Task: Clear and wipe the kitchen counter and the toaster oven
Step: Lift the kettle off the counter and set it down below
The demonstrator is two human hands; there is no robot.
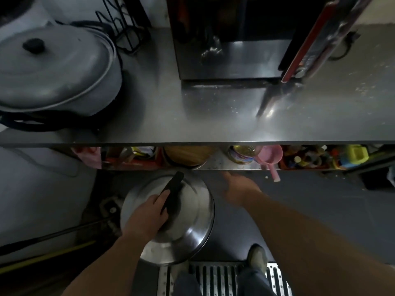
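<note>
Low by the person's legs, the left hand [147,212] curls its fingers round the black handle of a round steel pot lid [181,227]; the right hand [237,189], blurred, reaches with loose straight fingers toward the lower shelf, holding nothing; well beyond both sets of fingertips, the steel counter [149,116] carries the open red-trimmed toaster oven [230,39] and a grey lidded pot [57,69].

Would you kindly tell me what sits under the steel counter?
Under the counter a shelf shows a pink scoop, a labelled jar, a round tan container and crates of small items. Anything further back is covered.
</note>
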